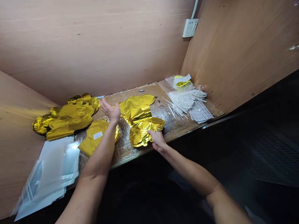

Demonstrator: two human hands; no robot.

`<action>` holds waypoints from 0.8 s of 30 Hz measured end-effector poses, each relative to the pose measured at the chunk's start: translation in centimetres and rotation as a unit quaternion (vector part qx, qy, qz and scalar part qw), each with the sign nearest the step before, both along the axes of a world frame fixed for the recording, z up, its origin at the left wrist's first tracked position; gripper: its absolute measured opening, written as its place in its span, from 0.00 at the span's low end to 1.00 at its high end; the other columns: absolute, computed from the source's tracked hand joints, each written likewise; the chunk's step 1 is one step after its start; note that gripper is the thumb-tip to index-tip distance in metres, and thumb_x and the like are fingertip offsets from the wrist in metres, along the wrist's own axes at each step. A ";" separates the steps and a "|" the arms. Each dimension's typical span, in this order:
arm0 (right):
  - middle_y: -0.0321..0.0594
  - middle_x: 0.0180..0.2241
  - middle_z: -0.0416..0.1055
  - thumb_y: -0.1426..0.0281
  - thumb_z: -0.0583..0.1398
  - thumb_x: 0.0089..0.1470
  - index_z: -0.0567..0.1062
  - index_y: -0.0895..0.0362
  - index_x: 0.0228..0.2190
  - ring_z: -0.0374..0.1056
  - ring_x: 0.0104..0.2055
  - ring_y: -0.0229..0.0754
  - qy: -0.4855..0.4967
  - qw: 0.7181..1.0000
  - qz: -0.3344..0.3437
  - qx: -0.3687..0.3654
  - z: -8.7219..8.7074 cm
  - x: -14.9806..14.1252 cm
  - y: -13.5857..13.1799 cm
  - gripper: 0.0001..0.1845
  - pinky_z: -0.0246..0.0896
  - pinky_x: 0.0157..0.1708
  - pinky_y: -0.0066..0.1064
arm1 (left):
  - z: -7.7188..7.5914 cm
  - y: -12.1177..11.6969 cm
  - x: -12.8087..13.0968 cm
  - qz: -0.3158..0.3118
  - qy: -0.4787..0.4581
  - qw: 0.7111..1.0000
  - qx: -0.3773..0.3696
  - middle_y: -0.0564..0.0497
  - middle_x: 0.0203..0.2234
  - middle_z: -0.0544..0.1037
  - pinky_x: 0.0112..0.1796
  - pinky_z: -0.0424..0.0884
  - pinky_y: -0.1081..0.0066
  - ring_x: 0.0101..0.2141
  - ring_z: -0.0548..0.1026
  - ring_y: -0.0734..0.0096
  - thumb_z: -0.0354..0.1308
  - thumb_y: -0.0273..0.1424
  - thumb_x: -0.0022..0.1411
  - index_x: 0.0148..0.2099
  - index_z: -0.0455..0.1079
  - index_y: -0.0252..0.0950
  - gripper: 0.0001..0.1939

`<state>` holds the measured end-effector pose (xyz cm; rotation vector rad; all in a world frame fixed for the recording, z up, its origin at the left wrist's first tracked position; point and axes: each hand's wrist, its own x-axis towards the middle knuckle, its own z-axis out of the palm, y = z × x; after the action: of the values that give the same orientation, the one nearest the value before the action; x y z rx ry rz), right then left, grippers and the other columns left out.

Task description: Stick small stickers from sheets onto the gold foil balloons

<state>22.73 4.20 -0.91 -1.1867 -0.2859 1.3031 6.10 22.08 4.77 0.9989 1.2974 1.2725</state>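
Two bare hands are working on my feed: the right hand (157,140) is clamping the near edge of a crumpled gold foil balloon (140,119), whose long axis is running back toward the pale wooden wall (93,46). The left hand (111,112) is hovering open, fingers spread, just left of the balloon

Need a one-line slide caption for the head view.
Right hand holds a gold foil balloon; left hand open above the bench.

Nothing is legible here: a small white rectangular paper label (97,135) is sitting on a folded gold foil balloon (93,146), and a white printed sheet with a grid of tiny marks (201,112) is lying nearby, its print showing too small to read.
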 end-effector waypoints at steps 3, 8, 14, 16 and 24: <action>0.42 0.37 0.83 0.69 0.71 0.42 0.79 0.58 0.41 0.80 0.43 0.49 0.039 0.998 0.026 -0.028 -0.2 -0.7 -0.8 0.21 0.78 0.42 0.35 | -2.0 -3.6 1.6 -0.101 0.489 0.861 0.093 0.40 0.78 0.52 0.71 0.48 0.35 0.76 0.45 0.36 0.58 0.46 0.69 0.77 0.59 0.41 0.38; 0.40 0.33 0.82 0.57 0.74 0.49 0.76 0.57 0.41 0.80 0.34 0.44 0.053 0.956 0.287 -0.028 -0.4 1.4 -3.0 0.23 0.77 0.35 0.34 | -5.9 -6.7 4.0 -0.218 0.635 0.739 0.052 0.41 0.79 0.47 0.64 0.34 0.17 0.75 0.40 0.19 0.45 0.59 0.71 0.79 0.54 0.45 0.42; 0.39 0.27 0.75 0.59 0.63 0.63 0.73 0.56 0.26 0.70 0.33 0.39 -0.513 0.855 0.071 0.012 1.5 16.0 -5.9 0.18 0.65 0.37 0.29 | -6.8 -3.1 4.2 -0.248 0.625 0.731 0.119 0.37 0.79 0.47 0.59 0.39 0.11 0.74 0.41 0.14 0.49 0.60 0.70 0.80 0.52 0.44 0.45; 0.42 0.29 0.76 0.61 0.59 0.66 0.72 0.55 0.25 0.68 0.35 0.42 -0.636 0.760 -0.129 -0.042 2.4 23.1 -6.1 0.19 0.63 0.42 0.33 | -6.3 -2.7 4.2 -0.250 0.622 0.731 0.129 0.35 0.78 0.49 0.58 0.40 0.10 0.73 0.43 0.13 0.50 0.59 0.70 0.79 0.53 0.43 0.44; 0.46 0.37 0.76 0.65 0.69 0.52 0.77 0.57 0.34 0.68 0.41 0.47 -0.713 0.687 -0.087 -0.109 1.5 37.5 -3.3 0.11 0.61 0.45 0.35 | -5.1 -3.8 4.8 -0.254 0.641 0.718 0.096 0.36 0.79 0.45 0.61 0.41 0.15 0.75 0.41 0.21 0.40 0.60 0.73 0.79 0.51 0.42 0.43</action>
<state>60.26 0.92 0.60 -2.1914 -1.1126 -0.0508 10.92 18.32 -0.31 2.4088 1.6323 0.1073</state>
